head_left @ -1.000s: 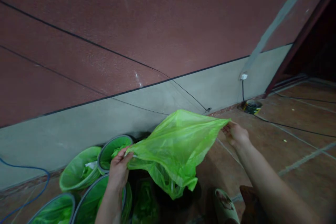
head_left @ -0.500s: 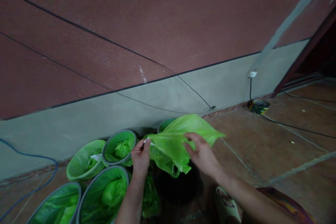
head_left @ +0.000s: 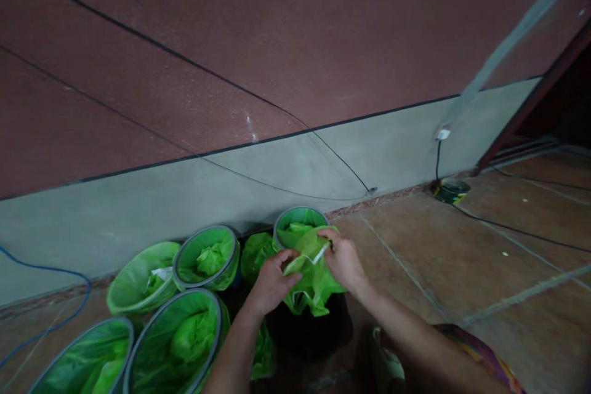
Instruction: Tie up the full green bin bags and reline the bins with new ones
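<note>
A thin green plastic bag is gathered between my two hands, above a black bin. My left hand pinches the bag's left edge. At its upper right edge, my right hand is closed on the plastic. A white strip shows on the bag between them. The lower part of the bag hangs in loose folds at the black bin's mouth; how far it reaches inside is hidden in the dark.
Several bins lined with green bags stand to the left, among them a grey-rimmed bin. Another lined bin is behind my hands. A blue cable lies at left. A can stands by the wall at right.
The bag, spread wide between my hands before, is now bunched lower and narrower. My left hand has moved right, and my hands are closer together. The lined bin behind is now uncovered.
</note>
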A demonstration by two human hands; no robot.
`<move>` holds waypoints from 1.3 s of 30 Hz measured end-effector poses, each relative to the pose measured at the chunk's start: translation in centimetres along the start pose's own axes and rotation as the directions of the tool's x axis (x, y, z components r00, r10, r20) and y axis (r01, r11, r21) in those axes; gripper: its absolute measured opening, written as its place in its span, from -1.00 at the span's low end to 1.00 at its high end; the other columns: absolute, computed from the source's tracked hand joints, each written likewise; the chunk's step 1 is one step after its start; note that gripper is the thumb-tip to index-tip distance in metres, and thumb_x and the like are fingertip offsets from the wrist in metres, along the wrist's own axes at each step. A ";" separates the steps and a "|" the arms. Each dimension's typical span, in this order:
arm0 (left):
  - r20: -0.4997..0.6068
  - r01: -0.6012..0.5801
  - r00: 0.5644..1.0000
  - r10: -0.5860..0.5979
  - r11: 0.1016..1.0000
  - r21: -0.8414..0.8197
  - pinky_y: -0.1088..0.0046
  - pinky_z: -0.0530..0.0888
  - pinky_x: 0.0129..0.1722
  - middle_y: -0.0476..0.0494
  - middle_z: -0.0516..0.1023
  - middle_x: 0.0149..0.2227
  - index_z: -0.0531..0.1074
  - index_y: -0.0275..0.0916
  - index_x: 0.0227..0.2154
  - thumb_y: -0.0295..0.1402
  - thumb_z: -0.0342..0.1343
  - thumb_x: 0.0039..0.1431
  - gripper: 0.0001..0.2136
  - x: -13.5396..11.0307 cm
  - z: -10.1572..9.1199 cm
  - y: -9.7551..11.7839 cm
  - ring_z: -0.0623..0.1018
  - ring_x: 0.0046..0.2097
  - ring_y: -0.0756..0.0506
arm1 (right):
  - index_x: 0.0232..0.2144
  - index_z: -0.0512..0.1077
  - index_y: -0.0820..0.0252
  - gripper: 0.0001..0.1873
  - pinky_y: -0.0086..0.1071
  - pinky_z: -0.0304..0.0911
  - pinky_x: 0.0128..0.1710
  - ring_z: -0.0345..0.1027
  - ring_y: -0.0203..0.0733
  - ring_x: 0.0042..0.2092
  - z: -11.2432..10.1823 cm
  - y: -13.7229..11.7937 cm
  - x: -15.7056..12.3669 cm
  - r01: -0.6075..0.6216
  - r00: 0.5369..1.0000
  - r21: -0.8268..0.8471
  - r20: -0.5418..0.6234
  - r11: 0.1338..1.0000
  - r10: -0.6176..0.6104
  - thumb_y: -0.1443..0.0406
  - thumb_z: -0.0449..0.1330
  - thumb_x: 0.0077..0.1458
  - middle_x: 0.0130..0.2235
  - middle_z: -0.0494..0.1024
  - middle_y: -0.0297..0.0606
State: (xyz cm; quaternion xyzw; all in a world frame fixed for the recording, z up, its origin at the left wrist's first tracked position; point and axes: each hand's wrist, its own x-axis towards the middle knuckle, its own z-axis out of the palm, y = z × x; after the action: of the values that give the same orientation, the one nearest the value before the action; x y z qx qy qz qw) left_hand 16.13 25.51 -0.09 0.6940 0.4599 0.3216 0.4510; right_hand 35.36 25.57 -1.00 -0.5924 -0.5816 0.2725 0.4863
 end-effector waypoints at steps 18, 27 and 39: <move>-0.527 0.258 0.846 -0.080 0.926 0.274 0.35 0.43 -0.07 -0.15 0.63 -0.24 0.51 -0.23 -0.12 -0.57 -0.04 -0.10 -0.56 -0.5 -4.3 -1.8 0.57 -0.14 -0.20 | -0.23 0.51 0.16 -0.69 -0.30 0.26 -0.21 0.41 -0.09 -0.19 -8.7 4.4 0.5 -0.095 0.972 -0.732 -0.216 0.675 -0.097 0.42 0.02 0.07 -0.18 0.56 -0.16; -0.567 0.331 0.786 -0.248 0.942 0.047 0.41 0.43 -0.44 -0.05 0.52 -0.55 0.46 -0.24 -0.11 -0.51 -0.03 -0.11 -0.57 -0.5 -5.8 -1.9 0.52 -0.51 -0.14 | -0.22 0.53 0.17 -0.71 -0.40 0.13 -0.47 0.40 -0.21 -0.39 -12.3 6.1 0.4 -0.236 0.953 -0.798 -0.301 0.554 -0.027 0.35 0.02 0.13 -0.21 0.56 -0.12; -0.524 0.353 0.762 -0.380 0.923 -0.156 0.49 0.32 -0.57 -0.02 0.45 -0.65 0.51 -0.28 -0.34 -0.42 0.02 -0.14 -0.74 0.4 -8.0 -0.7 0.41 -0.62 -0.02 | -0.33 0.56 0.17 -0.71 -0.28 0.35 -0.20 0.49 -0.11 -0.28 -16.7 0.7 1.2 0.001 0.935 -0.561 -0.292 0.828 -0.199 0.39 0.04 0.01 -0.28 0.62 -0.16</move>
State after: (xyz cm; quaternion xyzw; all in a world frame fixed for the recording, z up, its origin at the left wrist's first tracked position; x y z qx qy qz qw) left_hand 9.12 28.60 2.39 0.4592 0.6876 0.4220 0.3718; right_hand 50.65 22.46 4.98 -0.7133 -0.5737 -0.0393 0.4006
